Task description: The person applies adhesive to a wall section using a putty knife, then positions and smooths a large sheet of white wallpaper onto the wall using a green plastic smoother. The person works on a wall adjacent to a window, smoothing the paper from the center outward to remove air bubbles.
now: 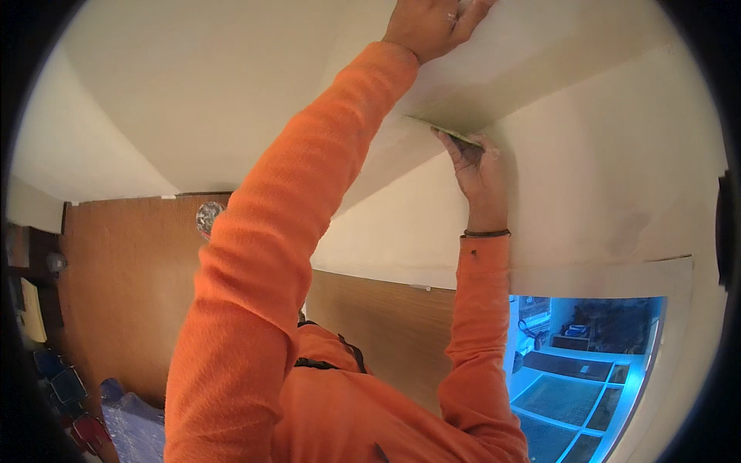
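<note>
My left hand (436,29) reaches up to the top edge of the view, where it is partly cut off. Its thumb and fingers look curled together, with whitish smears on the skin; what they hold, if anything, is out of sight. Lower and to the right, my right hand (485,176) grips a thin, flat, pale-edged plate (441,130) between thumb and fingers. The plate lies close to the pale ceiling (370,92), near the line where it meets the wall (571,185). White dust or paste marks the right fingers.
A window-like opening (571,393) with a blue-lit scene beyond is set in the wall at lower right. Brown wood panelling (131,285) is at left, with a foil-like round object (207,217) beside my left sleeve. Purple-blue cloth (135,420) and assorted items lie at lower left.
</note>
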